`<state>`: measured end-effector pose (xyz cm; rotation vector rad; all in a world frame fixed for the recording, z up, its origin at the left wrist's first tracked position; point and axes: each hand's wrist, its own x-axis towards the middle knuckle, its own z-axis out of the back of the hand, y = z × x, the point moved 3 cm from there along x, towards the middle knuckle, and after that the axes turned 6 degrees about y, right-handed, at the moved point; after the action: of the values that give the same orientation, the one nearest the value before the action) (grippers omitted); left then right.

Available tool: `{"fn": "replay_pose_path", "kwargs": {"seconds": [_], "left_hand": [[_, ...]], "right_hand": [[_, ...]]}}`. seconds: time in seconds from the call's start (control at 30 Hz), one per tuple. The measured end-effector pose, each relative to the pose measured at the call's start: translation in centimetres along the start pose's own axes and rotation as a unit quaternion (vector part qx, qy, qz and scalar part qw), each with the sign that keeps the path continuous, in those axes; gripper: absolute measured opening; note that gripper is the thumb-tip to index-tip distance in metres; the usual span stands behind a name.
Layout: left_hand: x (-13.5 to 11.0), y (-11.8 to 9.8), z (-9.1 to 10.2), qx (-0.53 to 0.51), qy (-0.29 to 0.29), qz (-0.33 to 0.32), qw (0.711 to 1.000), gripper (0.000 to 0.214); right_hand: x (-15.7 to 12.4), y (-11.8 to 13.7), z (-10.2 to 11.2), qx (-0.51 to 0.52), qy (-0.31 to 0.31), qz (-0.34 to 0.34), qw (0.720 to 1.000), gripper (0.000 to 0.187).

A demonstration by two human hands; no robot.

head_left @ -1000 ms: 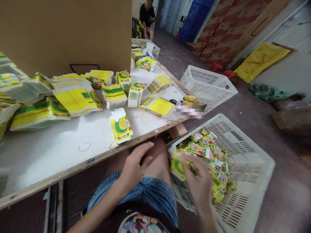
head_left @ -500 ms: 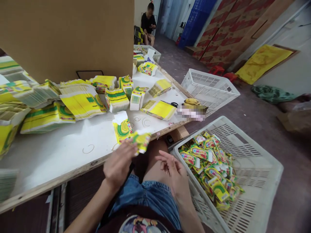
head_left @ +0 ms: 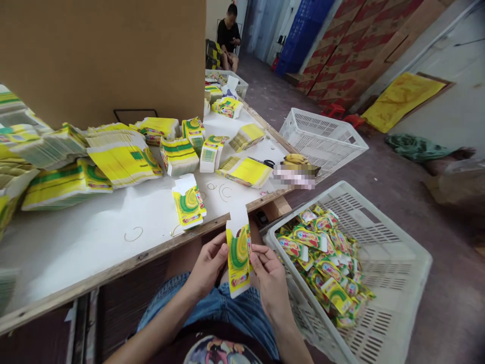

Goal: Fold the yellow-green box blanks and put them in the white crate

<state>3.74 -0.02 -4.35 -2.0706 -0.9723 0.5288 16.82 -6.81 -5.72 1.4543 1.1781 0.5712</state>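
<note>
Crowding the white table (head_left: 87,237), carton stacks (head_left: 121,159) lie beyond the held carton (head_left: 238,258).

The lettering on the flat yellow-and-green printed cardboard carton (head_left: 238,258) is too small to read, and parts of both its long edges sit under the fingers of the left hand (head_left: 206,265) and right hand (head_left: 271,278) in the grip. Up and right of the grip, a pixelated patch (head_left: 293,177) hides whatever lies on the white surface (head_left: 94,237) there. Far left of the grip, the stacks of flat yellow cartons (head_left: 15,167) run off the picture's edge
</note>
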Motion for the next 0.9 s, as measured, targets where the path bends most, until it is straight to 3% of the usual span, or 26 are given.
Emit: {"fn": "replay_pose_path", "kwargs": {"seconds": [0.07, 0.13, 0.4, 0.57, 0.67, 0.8, 0.9], "left_hand": [[0.2, 0.2, -0.4, -0.061, 0.034, 0.049, 0.996, 0.057], [0.1, 0.5, -0.4, -0.069, 0.045, 0.052, 0.995, 0.053], [-0.2, 1.6, 0.0, 0.066, -0.044, 0.041, 0.996, 0.045], [-0.2, 2.1, 0.2, 0.094, -0.056, 0.039, 0.993, 0.039], [-0.2, 2.0, 0.5, 0.115, -0.059, 0.028, 0.991, 0.056], [-0.3, 1.2, 0.5, 0.140, 0.005, 0.035, 0.989, 0.066], [-0.3, 0.6, 0.3, 0.109, 0.056, 0.057, 0.991, 0.058]], "right_hand": [[0.0, -0.2, -0.4, 0.009, 0.021, -0.012, 1.000, 0.029], [0.0, -0.3, -0.5, 0.008, 0.032, -0.023, 0.999, 0.031], [-0.6, 0.0, -0.5, -0.057, 0.052, -0.025, 0.997, 0.035], [-0.6, -0.3, -0.4, -0.113, 0.014, -0.008, 0.993, 0.032], [-0.4, 0.2, 0.2, -0.159, -0.010, 0.030, 0.987, 0.029], [-0.3, 1.5, 0.7, -0.146, 0.049, 0.083, 0.985, 0.049], [-0.3, 2.4, 1.1, -0.134, 0.116, 0.076, 0.981, 0.046]]}}
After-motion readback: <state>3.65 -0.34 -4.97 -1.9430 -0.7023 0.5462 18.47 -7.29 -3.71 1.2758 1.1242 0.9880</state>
